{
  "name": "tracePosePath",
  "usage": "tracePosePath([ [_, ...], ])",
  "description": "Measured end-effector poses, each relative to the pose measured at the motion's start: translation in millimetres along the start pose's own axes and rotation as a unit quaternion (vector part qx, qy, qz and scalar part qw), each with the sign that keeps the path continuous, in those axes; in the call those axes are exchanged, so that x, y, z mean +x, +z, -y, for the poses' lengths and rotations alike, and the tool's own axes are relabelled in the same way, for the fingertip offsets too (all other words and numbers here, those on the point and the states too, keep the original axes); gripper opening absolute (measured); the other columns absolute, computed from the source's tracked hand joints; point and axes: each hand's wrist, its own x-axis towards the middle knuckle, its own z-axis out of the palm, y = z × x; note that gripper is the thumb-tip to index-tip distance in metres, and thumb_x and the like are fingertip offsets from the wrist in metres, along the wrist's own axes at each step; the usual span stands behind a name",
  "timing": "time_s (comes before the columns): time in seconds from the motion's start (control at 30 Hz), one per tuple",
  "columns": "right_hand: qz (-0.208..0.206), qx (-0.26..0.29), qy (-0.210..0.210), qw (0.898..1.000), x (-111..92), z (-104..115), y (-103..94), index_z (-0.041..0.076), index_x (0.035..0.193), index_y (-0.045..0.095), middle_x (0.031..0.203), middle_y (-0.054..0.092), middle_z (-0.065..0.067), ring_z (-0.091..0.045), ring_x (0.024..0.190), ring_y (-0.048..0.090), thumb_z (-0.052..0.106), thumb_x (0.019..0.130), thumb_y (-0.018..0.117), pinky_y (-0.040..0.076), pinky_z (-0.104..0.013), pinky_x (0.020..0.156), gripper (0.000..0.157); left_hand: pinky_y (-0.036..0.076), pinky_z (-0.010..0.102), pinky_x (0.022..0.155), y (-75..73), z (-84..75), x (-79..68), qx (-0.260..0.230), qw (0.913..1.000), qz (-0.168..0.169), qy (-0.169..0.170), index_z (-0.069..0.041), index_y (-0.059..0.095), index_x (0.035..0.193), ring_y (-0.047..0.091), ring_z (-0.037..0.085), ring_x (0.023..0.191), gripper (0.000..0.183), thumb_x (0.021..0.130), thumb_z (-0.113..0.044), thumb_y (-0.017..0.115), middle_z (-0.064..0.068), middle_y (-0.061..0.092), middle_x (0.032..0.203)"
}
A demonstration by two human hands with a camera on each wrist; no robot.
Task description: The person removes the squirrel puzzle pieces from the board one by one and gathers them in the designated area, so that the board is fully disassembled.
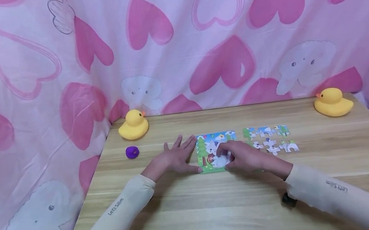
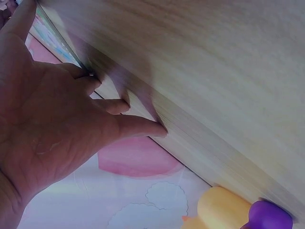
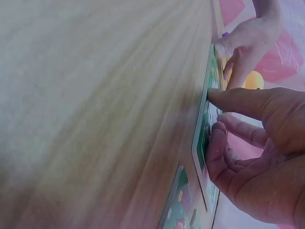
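A small jigsaw puzzle [image 1: 202,149], with a cartoon animal among green trees, lies flat on the wooden table. My left hand [image 1: 178,158] is spread at its left side, fingers stretched out and thumb touching the lower left corner. Over the right part of the puzzle is my right hand [image 1: 243,156]. Its thumb [image 3: 238,101] rests at the near edge, while the bent fingers touch the picture; no piece shows between thumb and fingers. Loose puzzle pieces [image 1: 271,146], several of them, lie in two rows to the right, just beyond the right hand.
One yellow rubber duck [image 1: 133,126] sits at the back left, another duck [image 1: 333,102] at the back right. A small purple object [image 1: 132,152] lies left of the left hand. Behind the table hangs a pink heart-patterned curtain [image 1: 177,65].
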Motion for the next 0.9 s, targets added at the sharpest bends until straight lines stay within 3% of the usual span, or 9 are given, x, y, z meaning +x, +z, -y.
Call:
tracePosePath([
  [0.5,0.043,-0.008,-0.039,0.998,11.1,-4.4,-10.7,0.017,0.123,0.068,0.116,0.068,-0.006,-0.018,0.095,0.06,0.011,0.087,0.086,0.056,-0.032,0.083,0.04,-0.001,0.081,0.124,-3.4,-0.9,3.8,0.006,0.9999,0.003,-0.009,-0.031,-0.003,0.171,-0.014,0.034,0.167,0.114,0.09,-0.078,0.062,-0.012,-0.01,0.18],
  [0.9,0.003,-0.003,-0.035,0.999,1.8,-2.5,-10.7,0.02,0.119,0.073,0.108,0.071,0.001,-0.016,0.088,0.061,0.013,0.082,0.088,0.055,-0.028,0.075,0.04,-0.003,0.081,0.124,0.8,1.0,2.8,-0.004,0.9999,0.007,-0.01,-0.031,-0.003,0.171,-0.014,0.034,0.167,0.115,0.09,-0.078,0.063,-0.013,-0.01,0.18],
])
